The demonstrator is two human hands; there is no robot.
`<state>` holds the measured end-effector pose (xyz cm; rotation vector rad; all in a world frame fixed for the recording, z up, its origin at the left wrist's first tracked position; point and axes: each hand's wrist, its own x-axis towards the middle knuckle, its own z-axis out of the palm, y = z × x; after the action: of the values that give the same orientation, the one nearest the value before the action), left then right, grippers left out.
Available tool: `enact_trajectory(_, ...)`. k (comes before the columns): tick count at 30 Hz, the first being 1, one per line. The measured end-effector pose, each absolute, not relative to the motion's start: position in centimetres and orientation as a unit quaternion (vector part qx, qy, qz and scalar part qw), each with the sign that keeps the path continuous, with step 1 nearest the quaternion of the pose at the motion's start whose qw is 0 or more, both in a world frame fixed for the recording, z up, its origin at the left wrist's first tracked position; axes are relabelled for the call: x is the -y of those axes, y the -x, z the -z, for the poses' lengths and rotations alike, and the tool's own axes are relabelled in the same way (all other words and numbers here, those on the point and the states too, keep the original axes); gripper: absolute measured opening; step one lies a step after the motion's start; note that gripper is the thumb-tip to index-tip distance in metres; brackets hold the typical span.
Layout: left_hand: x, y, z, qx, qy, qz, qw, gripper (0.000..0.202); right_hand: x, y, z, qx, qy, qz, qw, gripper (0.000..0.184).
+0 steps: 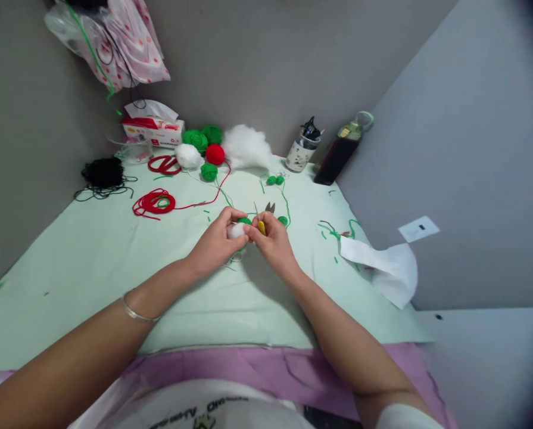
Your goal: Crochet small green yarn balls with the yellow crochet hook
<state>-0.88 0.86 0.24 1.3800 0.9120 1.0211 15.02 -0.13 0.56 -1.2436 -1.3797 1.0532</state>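
My left hand (214, 243) is closed around a small white and green yarn piece (236, 231), holding it over the table. In my right hand (274, 243) is a crochet hook with a yellow handle (261, 227), its thin shaft pointing up and away. The right fingertips meet the yarn piece at its right side. Just beyond the right hand, dark pointed blades (270, 207) show; the rest of that tool is hidden. A green strand runs from near the hands toward small green yarn pieces (275, 180) farther back.
Along the back are a tissue box (154, 132), green yarn balls (195, 141), a white ball (189, 157), a red ball (215, 154), white stuffing (247, 146), a pen cup (302, 154) and a dark bottle (336, 159). Red-handled scissors (164, 165) and black yarn (102, 173) lie left; white paper (393, 271) lies right.
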Motion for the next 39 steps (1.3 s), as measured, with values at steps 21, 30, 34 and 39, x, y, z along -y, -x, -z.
enact_trajectory(21,-1.0,0.7,-0.2,-0.357,-0.45,-0.447,0.686,0.033,0.6,-15.3,-1.5,0.469,0.456,-0.579,0.486,0.039)
enact_trajectory(30,-1.5,0.8,0.2,-0.426,-0.472,-0.492,0.595,0.028,1.2,-16.2,-3.1,0.568,0.472,-0.512,0.439,0.03)
enact_trajectory(34,-1.5,1.0,0.0,-0.442,-0.494,-0.5,0.557,0.025,1.6,-16.5,-3.4,0.579,0.459,-0.571,0.358,0.03)
enact_trajectory(39,-1.6,1.0,0.1,-0.443,-0.514,-0.501,0.537,0.022,1.3,-16.4,-3.0,0.549,0.434,-0.634,0.329,0.028)
